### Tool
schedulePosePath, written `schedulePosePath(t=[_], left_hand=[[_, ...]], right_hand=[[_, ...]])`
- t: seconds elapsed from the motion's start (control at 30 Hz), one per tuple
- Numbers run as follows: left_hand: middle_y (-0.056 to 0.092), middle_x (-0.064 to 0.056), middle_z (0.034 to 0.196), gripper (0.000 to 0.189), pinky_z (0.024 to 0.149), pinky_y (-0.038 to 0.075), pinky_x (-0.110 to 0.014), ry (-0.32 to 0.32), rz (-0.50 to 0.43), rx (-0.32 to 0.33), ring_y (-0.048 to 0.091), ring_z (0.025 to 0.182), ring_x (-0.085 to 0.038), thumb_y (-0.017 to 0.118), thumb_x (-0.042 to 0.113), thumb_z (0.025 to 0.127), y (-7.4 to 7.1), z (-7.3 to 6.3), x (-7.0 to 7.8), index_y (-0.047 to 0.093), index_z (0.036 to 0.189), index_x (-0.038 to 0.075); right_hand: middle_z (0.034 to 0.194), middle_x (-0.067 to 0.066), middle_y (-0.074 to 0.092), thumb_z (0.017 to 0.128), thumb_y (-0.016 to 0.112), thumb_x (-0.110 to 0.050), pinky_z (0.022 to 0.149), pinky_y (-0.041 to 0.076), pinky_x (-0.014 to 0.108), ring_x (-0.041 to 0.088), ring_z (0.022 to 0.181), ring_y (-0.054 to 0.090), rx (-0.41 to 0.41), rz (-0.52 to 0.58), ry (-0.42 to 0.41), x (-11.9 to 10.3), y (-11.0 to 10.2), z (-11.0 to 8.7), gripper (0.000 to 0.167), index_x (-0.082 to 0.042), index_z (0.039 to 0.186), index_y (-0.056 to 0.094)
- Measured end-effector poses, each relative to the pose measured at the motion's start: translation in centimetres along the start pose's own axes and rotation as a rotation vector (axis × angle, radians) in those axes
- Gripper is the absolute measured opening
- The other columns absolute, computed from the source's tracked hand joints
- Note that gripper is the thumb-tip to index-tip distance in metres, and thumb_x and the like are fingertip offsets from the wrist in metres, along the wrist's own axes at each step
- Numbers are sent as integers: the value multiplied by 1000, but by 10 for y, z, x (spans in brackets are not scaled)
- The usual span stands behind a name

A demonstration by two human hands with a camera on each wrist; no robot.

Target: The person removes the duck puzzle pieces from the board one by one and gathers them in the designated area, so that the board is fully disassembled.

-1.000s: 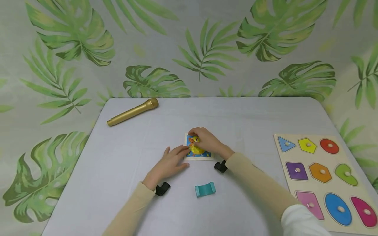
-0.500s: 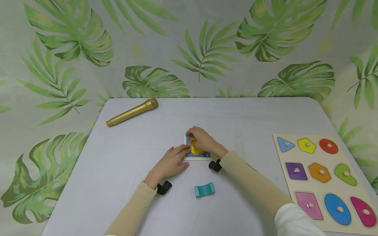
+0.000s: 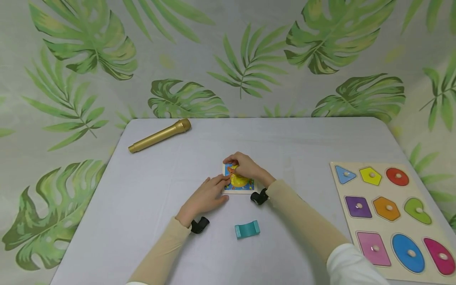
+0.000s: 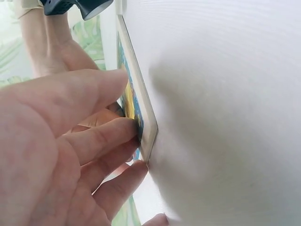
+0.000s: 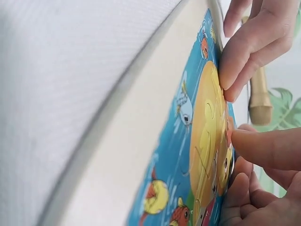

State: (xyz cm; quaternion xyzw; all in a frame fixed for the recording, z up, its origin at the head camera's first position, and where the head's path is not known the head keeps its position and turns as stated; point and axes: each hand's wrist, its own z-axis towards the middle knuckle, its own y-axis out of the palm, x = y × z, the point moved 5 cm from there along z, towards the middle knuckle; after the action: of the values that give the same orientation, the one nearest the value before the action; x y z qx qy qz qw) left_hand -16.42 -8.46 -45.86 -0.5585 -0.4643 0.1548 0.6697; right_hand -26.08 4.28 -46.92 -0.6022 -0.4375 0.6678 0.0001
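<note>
A small square duck puzzle (image 3: 239, 183) with a blue border and pale wooden rim lies flat at mid-table. My left hand (image 3: 206, 196) comes from the left; its fairly straight fingers rest on the puzzle's left edge, and the thumb stays apart. Over the upper part of the puzzle my right hand (image 3: 246, 165) pinches a piece by the duck's head between thumb and bent fingers. That piece is mostly hidden under the hand. Seams between pieces show on the duck's yellow body (image 5: 205, 132) in the right wrist view. The left wrist view shows fingertips at the board's edge (image 4: 143, 101).
In front of the puzzle lies a teal curved block (image 3: 247, 229). A gold microphone (image 3: 160, 135) is at the back left. The right side holds a large wooden shape board (image 3: 377, 253) with several knobbed pieces. Behind the white table (image 3: 306, 142) hangs a leaf-print cloth.
My right hand has shifted slightly left over the puzzle, baring more of the duck's body. The left hand has stayed at the left edge, its wrist moving slightly.
</note>
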Motion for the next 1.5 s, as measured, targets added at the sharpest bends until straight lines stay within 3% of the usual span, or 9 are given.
schedulePosePath(t=[0.23, 0.43, 0.57, 0.77, 1.0, 1.17, 1.23, 1.4, 1.5], left_hand=[[41, -16, 145, 53, 106, 26, -58, -14, -3, -10, 35, 135, -30, 62, 22, 94, -1, 0, -1, 47, 139, -2], [41, -16, 145, 53, 106, 26, -58, -8, -1, -8, 34, 136, -31, 61, 22, 95, 0, 0, -1, 46, 140, -1], [41, -17, 144, 52, 106, 26, -59, -5, -6, -4, 33, 136, -31, 61, 21, 95, -1, 0, -1, 47, 139, -1], [42, -17, 144, 51, 106, 26, -58, -10, -10, -7, 33, 136, -31, 61, 21, 94, -1, 1, -1, 47, 139, -2], [42, -15, 144, 51, 105, 27, -59, -7, -7, -6, 34, 135, -31, 62, 20, 94, -2, 2, 0, 48, 138, -1], [40, -11, 147, 51, 107, 25, -57, -18, -17, -22, 33, 136, -30, 61, 20, 95, -2, 3, 1, 46, 140, 0], [39, -10, 148, 52, 107, 25, -56, -22, -17, -26, 32, 137, -29, 61, 21, 95, -1, 3, 1, 46, 140, 0], [38, -9, 148, 52, 108, 24, -55, -30, 4, -29, 32, 137, -28, 60, 21, 95, -1, 3, 0, 45, 141, 2], [38, -10, 148, 53, 109, 23, -54, -41, 8, -36, 31, 137, -28, 60, 22, 96, 0, 2, -1, 44, 142, 3]], right_hand=[[114, 13, 57, 76, 53, 14, 90, 43, 36, 25, 97, 49, 11, 9, 20, 0, 0, 0, 48, 0, 121, 64], [108, 14, 53, 89, 60, 2, 84, 43, 33, 24, 91, 46, 38, -69, -20, -6, 3, -2, 28, -2, 116, 65], [100, 13, 52, 90, 62, -1, 78, 41, 31, 23, 86, 45, 80, -105, -52, -8, 3, -1, 21, -4, 110, 66], [97, 10, 56, 86, 65, 5, 85, 44, 33, 23, 90, 50, 157, -35, -1, -6, 1, -2, 21, -2, 105, 65], [95, 7, 60, 90, 61, 4, 87, 45, 35, 23, 91, 54, 170, 71, 6, -3, -5, -4, 15, -6, 100, 65], [100, 15, 59, 92, 56, 2, 84, 44, 33, 25, 90, 52, 170, 253, 27, 9, -30, -14, 18, 3, 109, 63], [102, 16, 59, 91, 57, 1, 80, 44, 32, 25, 89, 51, 169, 279, 62, 17, -46, -21, 21, 6, 112, 60], [95, 13, 57, 90, 56, 0, 70, 44, 32, 21, 84, 48, 182, 218, 182, 47, -85, -44, 22, 8, 111, 60], [94, 13, 57, 91, 54, 0, 70, 43, 32, 22, 82, 47, 178, 180, 229, 64, -100, -57, 21, 9, 110, 60]])
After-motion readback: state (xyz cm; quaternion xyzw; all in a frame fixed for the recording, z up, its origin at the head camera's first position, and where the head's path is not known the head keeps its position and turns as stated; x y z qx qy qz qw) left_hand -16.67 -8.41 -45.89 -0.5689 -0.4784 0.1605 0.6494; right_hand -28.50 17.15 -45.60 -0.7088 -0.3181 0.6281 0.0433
